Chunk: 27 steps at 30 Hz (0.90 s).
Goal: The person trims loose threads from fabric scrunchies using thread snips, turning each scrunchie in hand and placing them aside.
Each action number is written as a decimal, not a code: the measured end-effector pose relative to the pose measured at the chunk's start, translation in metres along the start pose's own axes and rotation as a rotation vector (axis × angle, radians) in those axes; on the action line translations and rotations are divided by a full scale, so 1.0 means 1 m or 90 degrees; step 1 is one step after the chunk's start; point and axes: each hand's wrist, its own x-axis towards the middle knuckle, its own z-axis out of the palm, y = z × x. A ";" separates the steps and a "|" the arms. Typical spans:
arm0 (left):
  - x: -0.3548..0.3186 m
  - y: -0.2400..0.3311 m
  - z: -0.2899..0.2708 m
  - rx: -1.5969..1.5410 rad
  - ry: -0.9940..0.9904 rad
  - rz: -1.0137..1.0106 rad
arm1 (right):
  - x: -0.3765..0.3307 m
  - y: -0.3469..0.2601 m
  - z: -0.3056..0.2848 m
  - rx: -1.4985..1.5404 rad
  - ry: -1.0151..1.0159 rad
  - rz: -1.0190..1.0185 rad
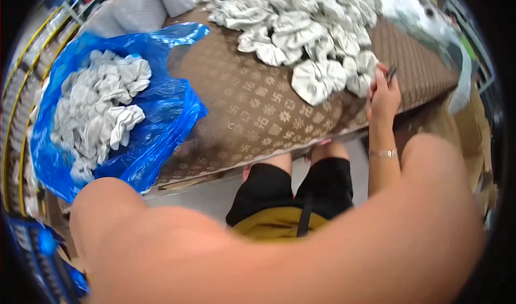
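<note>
Holding a small, dark, slender tool (pixel 392 73) in its closed grip, the right hand (pixel 385 96) is just beside a heap of ruffled, off-white fabric rings (pixel 306 32) on the brown patterned worktop (pixel 215 81), similar pieces (pixel 102 97) lying in an open blue plastic bag (pixel 185 108) at left, the left hand's grip being out of sight.

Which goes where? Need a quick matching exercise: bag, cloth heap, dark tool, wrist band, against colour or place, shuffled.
Column one
1. Bag
2. Loose cloth heap
3. Small dark tool
4. Silver wrist band

Column two
A. Held in the right hand
B. Blue, spread open, with pale cloth pieces inside
C. Around the arm, between the hand and the elbow
D. Whitish, piled on the brown patterned table cover

Pairs: 1-B, 2-D, 3-A, 4-C
</note>
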 end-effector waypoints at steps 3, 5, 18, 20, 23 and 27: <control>0.017 0.003 0.034 -0.059 -0.026 0.016 | 0.014 0.006 0.004 -0.007 0.037 -0.008; 0.037 0.021 0.071 -0.074 -0.037 0.011 | 0.022 0.018 -0.001 0.001 0.065 -0.027; 0.054 0.021 0.116 -0.275 -0.147 0.074 | 0.032 0.036 -0.026 0.127 0.010 -0.003; 0.043 0.007 0.103 -0.338 -0.149 0.091 | 0.029 0.029 -0.027 0.132 0.023 0.021; 0.034 -0.038 0.074 -0.378 -0.134 0.117 | 0.027 0.028 -0.022 0.129 0.010 0.029; 0.020 -0.004 0.070 -0.429 -0.130 0.158 | 0.029 0.023 -0.040 0.149 0.014 0.049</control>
